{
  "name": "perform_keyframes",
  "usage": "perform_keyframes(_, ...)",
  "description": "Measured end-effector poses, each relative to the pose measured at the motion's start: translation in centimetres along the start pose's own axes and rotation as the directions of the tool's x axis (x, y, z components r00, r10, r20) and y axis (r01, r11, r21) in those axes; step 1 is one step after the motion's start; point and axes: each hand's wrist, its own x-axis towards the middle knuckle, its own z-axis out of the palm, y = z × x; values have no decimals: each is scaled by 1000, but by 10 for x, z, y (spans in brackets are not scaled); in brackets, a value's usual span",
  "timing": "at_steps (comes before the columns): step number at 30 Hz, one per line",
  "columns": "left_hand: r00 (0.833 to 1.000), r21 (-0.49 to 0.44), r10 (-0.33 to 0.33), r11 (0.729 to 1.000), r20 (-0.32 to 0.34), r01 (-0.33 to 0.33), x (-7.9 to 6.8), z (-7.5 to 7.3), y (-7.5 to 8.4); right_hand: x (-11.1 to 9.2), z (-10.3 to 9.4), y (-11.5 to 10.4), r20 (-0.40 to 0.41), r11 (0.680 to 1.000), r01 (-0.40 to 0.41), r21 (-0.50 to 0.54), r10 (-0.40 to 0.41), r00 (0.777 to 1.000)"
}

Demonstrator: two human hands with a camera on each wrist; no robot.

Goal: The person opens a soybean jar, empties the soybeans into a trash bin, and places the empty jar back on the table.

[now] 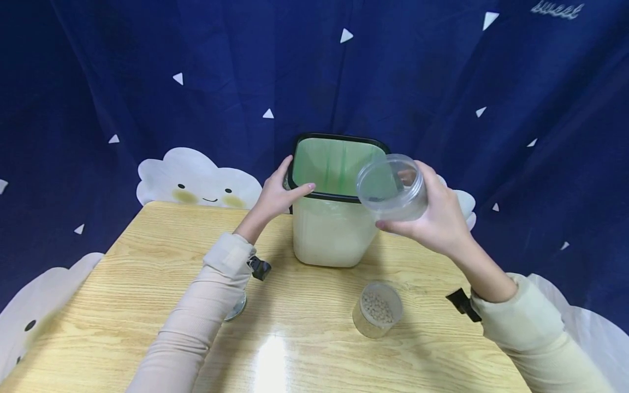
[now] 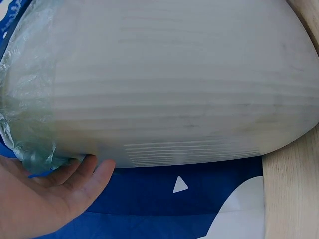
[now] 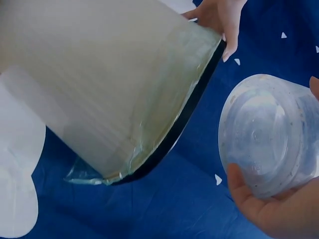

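Pale translucent plastic bin (image 1: 329,234), tall w/ rounded corners, stands at the far side of the wood-grain worktop (image 1: 304,349), 12 o'clock from the person. Black band (image 1: 324,195) round its mouth; thin green plastic liner (image 1: 339,158) inside, edge folded over the outside.

Left hand (image 1: 276,192) is at the bin's 8 o'clock – grip clamped on the rim, thumb over the top, fingers outside against liner & wall. Right hand (image 1: 437,213), approx 4 o'clock of the bin, has its grip clamped round a clear round plastic jar (image 1: 391,187), held up & tipped on its side near the bin's mouth.

Clear cylindrical plastic tub (image 1: 363,322) w/ small beige pellets (image 1: 377,307) stands on the worktop, 5 o'clock of the bin. Round clear item (image 1: 237,309) at 7–8 o'clock, mostly hidden by the L sleeve – can't tell what. Dark blue curtain (image 1: 314,65) w/ white triangles & clouds behind.
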Motion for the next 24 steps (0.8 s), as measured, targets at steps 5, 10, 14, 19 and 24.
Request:
perform_keyframes(5,1000,5,-3,1000,5,3,0,0,0,-9,6,-1,9,999,22,42,-22,1000)
perform_keyframes(10,1000,11,-5,1000,9,5,-1,0,0,-17,13,-1,14,997,39,64,-40,999)
perform_keyframes(14,1000,11,-2,1000,2,2,-1,0,1,-23,19,-1,26,997,35,62,-37,999)
perform_keyframes(19,1000,7,1,1000,-2,-1,-1,0,2,-31,27,0,56,996,38,81,-43,997)
perform_keyframes(24,1000,7,-1,1000,1,1,-1,0,3,-39,38,2,79,995,37,89,-44,996)
